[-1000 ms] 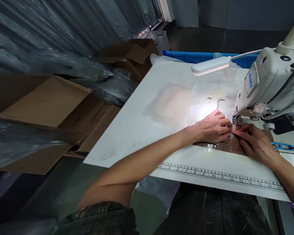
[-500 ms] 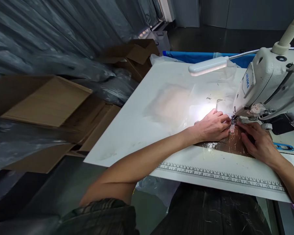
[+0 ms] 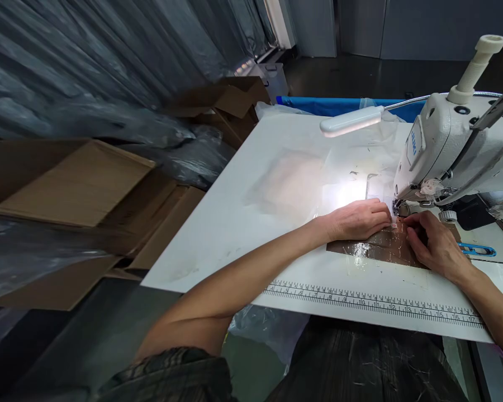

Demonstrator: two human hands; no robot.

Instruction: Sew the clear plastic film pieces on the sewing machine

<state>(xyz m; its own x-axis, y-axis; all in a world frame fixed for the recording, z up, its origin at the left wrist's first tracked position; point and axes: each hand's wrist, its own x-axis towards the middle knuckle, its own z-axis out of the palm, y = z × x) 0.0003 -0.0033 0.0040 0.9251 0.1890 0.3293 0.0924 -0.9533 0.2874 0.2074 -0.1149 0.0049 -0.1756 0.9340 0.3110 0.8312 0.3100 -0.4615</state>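
Note:
At the needle area of a white sewing machine (image 3: 438, 148), both my hands work close together. My left hand (image 3: 362, 219) rests just left of the presser foot (image 3: 396, 206), fingers curled together and fingertips down; what lies under them is hidden. On the right, my right hand (image 3: 436, 243) has thumb and forefinger drawn together in front of the foot, at a small pale pinkish piece (image 3: 394, 224). Whatever sits in that pinch is too small to make out. A shiny brown sheet (image 3: 375, 248) lies flat on the table beneath the hands.
A printed ruler (image 3: 373, 301) runs along the front edge of the white table (image 3: 218, 234). Blue thread snips (image 3: 478, 249) lie right of my right hand. A lit lamp (image 3: 352, 121) hangs over the work. Cardboard boxes (image 3: 75, 181) and plastic sheeting stand at left.
My right hand has drawn back slightly from the presser foot, its fingers now bent into a pinch. My left hand has flattened a little beside the foot. The view has shifted slightly.

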